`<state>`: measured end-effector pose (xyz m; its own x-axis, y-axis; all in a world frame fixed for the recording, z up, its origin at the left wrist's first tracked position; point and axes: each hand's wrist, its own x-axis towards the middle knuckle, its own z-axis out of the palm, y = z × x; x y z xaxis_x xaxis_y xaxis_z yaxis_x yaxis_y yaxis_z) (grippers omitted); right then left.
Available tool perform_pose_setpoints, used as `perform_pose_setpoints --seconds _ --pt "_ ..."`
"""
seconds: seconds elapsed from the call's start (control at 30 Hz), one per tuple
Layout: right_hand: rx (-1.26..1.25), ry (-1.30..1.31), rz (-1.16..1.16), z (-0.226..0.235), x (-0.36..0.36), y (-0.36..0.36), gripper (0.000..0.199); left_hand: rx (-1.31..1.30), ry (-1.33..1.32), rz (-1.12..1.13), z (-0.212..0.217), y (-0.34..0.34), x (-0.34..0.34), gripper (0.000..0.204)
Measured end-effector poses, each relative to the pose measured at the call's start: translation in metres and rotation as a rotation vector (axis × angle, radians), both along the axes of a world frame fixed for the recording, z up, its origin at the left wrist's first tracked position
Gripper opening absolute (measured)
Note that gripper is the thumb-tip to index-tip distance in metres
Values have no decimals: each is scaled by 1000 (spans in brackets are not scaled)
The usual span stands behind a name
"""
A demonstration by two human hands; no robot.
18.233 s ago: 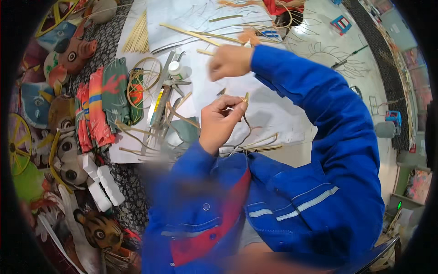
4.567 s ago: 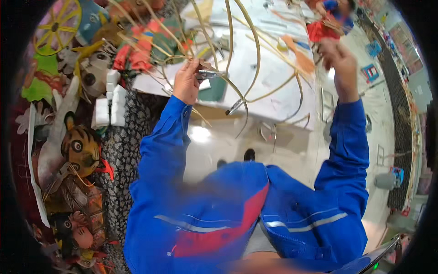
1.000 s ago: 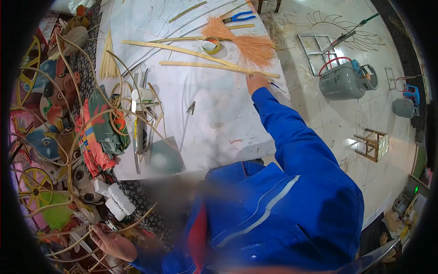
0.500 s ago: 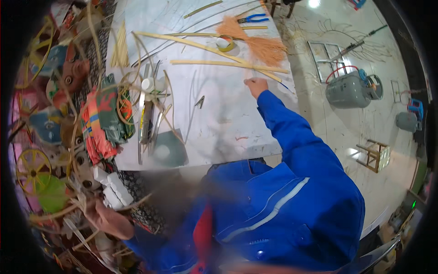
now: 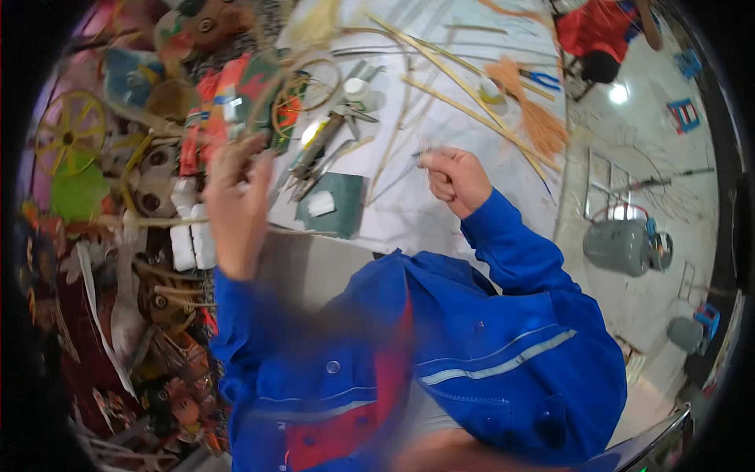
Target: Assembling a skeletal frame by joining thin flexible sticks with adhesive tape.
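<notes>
My right hand (image 5: 458,179) is closed over the white table (image 5: 448,228), thumb and index finger pinched together. A small dark thing (image 5: 418,154) shows at its fingertips, too blurred to name; whether it is gripped or lies behind them is unclear. My left hand (image 5: 240,208) is raised at the table's left edge, smeared by motion, beside red and green folded cloth (image 5: 248,90). What it holds, if anything, does not show. Between the hands lie a dark green sheet (image 5: 346,224) with a white patch and a utility knife (image 5: 316,141). Pale bamboo strips (image 5: 464,112) lie beyond my right hand.
Blue-handled pliers (image 5: 541,79), an orange fibre bundle (image 5: 535,118) and a tape roll (image 5: 491,93) are at the table's far right. Masks and a yellow wheel (image 5: 72,135) crowd the left. A grey gas cylinder (image 5: 617,246) lies on the right floor; another person (image 5: 598,35) is beyond.
My left hand has come up from the lower left to the table's left edge. The view has swung, shifting the table up and right. My right hand stays closed above the table.
</notes>
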<state>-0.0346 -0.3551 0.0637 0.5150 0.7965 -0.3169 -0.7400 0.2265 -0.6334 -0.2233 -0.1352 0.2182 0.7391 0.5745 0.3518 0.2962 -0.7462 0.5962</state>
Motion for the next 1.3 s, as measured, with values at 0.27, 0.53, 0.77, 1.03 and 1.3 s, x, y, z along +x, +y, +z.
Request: perform_pose_setpoints --seconds 0.27,0.53,0.77,1.03,1.3 --pt "-65 -299 361 90 -7 58 12 -50 10 -163 16 -34 27 31" --pt "27 -334 476 135 1 76 14 108 -49 -252 21 -37 34 27" --pt "148 -194 460 125 5 84 19 -56 18 -194 20 -26 32 21" --pt "457 -150 -397 116 -9 17 37 -120 11 -183 18 -10 29 29" --pt "24 -971 -271 105 -53 56 29 -204 -33 -156 16 -8 29 34"
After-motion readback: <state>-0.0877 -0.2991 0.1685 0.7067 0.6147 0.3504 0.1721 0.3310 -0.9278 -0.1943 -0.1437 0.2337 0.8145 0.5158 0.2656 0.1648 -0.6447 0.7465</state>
